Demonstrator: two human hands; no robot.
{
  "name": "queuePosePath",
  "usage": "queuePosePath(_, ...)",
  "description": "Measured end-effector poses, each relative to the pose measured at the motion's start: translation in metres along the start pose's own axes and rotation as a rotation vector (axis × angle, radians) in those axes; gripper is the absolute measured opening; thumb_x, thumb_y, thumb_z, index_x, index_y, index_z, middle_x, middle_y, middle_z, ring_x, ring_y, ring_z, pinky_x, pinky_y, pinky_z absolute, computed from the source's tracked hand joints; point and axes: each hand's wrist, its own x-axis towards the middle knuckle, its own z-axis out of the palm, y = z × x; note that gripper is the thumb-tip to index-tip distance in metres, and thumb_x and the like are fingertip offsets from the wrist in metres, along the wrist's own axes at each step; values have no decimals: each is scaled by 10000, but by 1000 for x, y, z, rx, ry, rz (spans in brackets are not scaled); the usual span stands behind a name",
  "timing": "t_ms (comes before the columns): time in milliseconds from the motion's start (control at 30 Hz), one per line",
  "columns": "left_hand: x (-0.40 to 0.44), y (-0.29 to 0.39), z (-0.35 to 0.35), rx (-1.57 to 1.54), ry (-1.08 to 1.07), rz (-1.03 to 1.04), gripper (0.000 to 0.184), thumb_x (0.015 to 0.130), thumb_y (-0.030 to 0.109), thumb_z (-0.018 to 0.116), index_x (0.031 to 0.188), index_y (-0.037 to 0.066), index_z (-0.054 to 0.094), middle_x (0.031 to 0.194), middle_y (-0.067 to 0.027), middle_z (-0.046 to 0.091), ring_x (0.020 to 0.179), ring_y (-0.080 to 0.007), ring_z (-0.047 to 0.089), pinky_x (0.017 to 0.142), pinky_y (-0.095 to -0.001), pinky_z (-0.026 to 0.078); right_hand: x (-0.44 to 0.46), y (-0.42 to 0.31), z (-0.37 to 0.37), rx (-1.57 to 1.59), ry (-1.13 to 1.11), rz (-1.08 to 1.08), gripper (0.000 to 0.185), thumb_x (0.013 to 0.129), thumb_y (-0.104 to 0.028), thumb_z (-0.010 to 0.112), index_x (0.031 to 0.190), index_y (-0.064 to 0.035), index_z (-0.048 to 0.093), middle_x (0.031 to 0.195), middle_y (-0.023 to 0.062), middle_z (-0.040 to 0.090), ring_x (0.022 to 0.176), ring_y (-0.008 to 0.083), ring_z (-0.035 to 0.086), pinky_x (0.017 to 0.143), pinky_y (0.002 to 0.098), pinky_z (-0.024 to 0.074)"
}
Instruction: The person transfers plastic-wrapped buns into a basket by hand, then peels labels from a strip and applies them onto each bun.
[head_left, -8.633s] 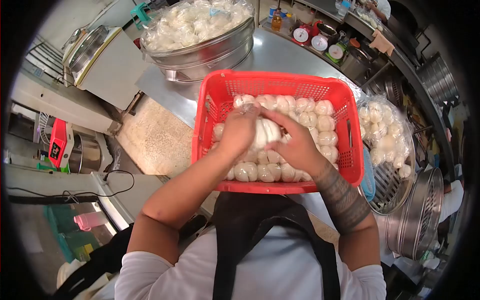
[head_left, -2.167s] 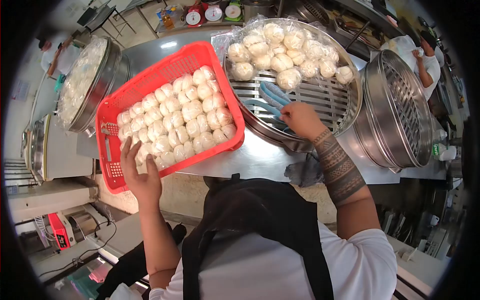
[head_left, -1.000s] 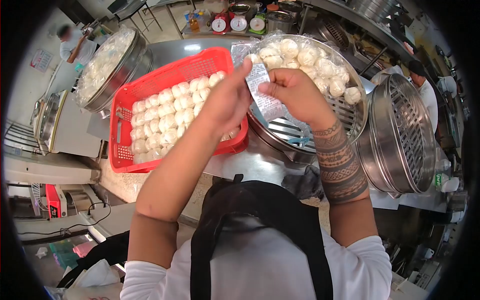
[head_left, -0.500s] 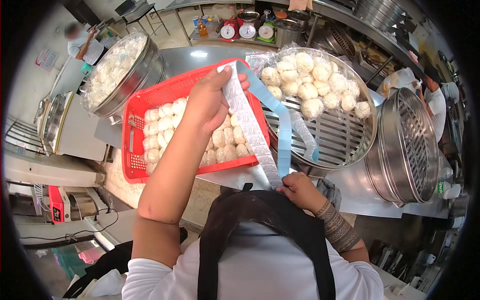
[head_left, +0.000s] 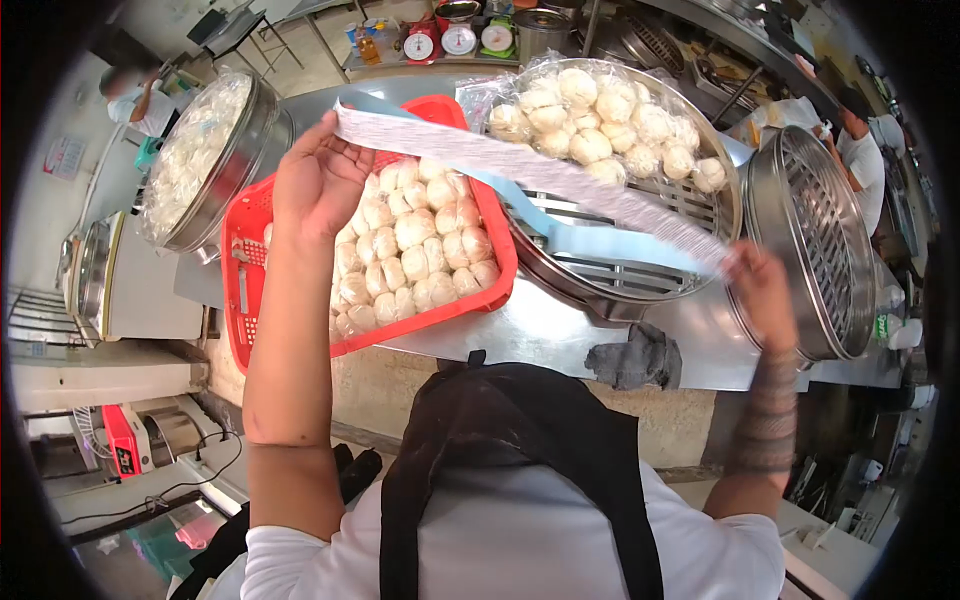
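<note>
A long receipt (head_left: 540, 172), printed on its white side and pale blue on its back, stretches between my two hands. My left hand (head_left: 318, 180) pinches one end between thumb and finger above the red basket. On the right, my right hand (head_left: 762, 290) grips the other part; it is blurred by motion. A looped blue length hangs behind the printed strip. Below it, the red plastic basket (head_left: 430, 335) holds rows of plastic-wrapped dough buns (head_left: 415, 228). Beside the basket, a round steamer tray (head_left: 660, 285) carries a pile of pale bagged buns (head_left: 595, 115).
A metal steamer (head_left: 215, 175) heaped with wrapped buns stands at left. More slatted steamer trays (head_left: 815, 240) lean at right. A grey cloth (head_left: 636, 358) lies by the table's near edge (head_left: 510, 335). Kitchen scales (head_left: 459, 42) sit behind. Two people (head_left: 862, 165) are in the background.
My right hand has swung out to the right and up, pulling the receipt from hanging down to nearly straight across. My left hand has shifted left, still holding its end.
</note>
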Motion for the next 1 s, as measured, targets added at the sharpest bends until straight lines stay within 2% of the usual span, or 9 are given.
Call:
queuePosePath(67, 3, -3, 12, -59, -14, 23, 201, 1044, 99, 591, 1210, -12, 616, 1186, -107, 702, 1137, -241, 664, 1024, -408, 518, 36, 23, -55, -117, 14, -16, 100, 1023, -84, 631, 1049, 2, 674, 881, 8, 677, 855, 99, 598, 810, 287, 496)
queuePosePath(300, 5, 11, 39, -132, -24, 259, 322, 1021, 42, 596, 1324, -51, 541, 1196, -149, 670, 1154, -263, 645, 1084, -479, 506, 128, 80, -67, -1122, 268, -278, 327, 842, -96, 743, 1145, 4, 673, 1012, 199, 718, 949, 432, 661, 889, 472, 534)
queuePosePath(367, -14, 2, 55, 111, -134, 284, 351, 1025, 40, 589, 1360, -42, 522, 1181, -156, 678, 1121, -261, 664, 1052, -455, 535, 126, 10, 8, -835, 417, -539, 484, 870, -124, 757, 1324, -17, 629, 1196, 213, 692, 1129, 416, 653, 998, 465, 524)
queuePosePath(467, -56, -40, 83, 283, -283, 152, 406, 1036, 48, 581, 1429, -2, 493, 1145, -164, 703, 1025, -269, 707, 970, -415, 589, 78, -115, 115, 60, -35, -538, 746, 941, -241, 789, 1572, -49, 440, 1588, 206, 482, 1485, 276, 447, 1198, 393, 377)
queuePosePath(600, -87, -60, 78, 109, -167, 10, 347, 1056, 124, 585, 1379, 3, 541, 1104, -116, 697, 1044, -255, 689, 991, -427, 560, 53, -166, 199, 508, -474, -516, 400, 970, -212, 749, 1292, 8, 658, 1229, 165, 720, 1101, 279, 694, 951, 413, 530)
queuePosePath(667, -82, -37, 47, 32, -214, 68, 311, 1071, 185, 586, 1325, 6, 576, 1067, -81, 690, 1063, -229, 677, 996, -428, 538, 38, -155, 214, 334, -408, -479, 205, 971, -189, 728, 1030, 5, 701, 934, 146, 698, 814, 315, 665, 754, 446, 511)
queuePosePath(733, -88, 2, 7, -57, -144, 106, 282, 1086, 205, 569, 1289, 10, 585, 1055, -73, 689, 1027, -213, 684, 954, -421, 552, 19, -148, 195, 117, -454, -607, 184, 958, -191, 726, 918, -17, 681, 824, 160, 619, 741, 367, 594, 710, 460, 471)
queuePosePath(800, -100, 23, -17, 91, 250, 203, 270, 1103, 233, 546, 1261, 17, 585, 1029, -59, 683, 982, -202, 687, 920, -416, 560, -4, -127, 190, 102, -467, -589, 199, 942, -211, 739, 895, -28, 676, 782, 158, 606, 741, 379, 586, 734, 459, 475)
queuePosePath(1000, -123, -4, -34, 217, 428, 180, 285, 1127, 228, 484, 1319, 30, 557, 1110, -112, 683, 1009, -238, 683, 935, -409, 560, -44, -63, 191, -31, -520, -443, 234, 892, -221, 801, 867, -25, 675, 737, 161, 605, 736, 381, 600, 738, 462, 469)
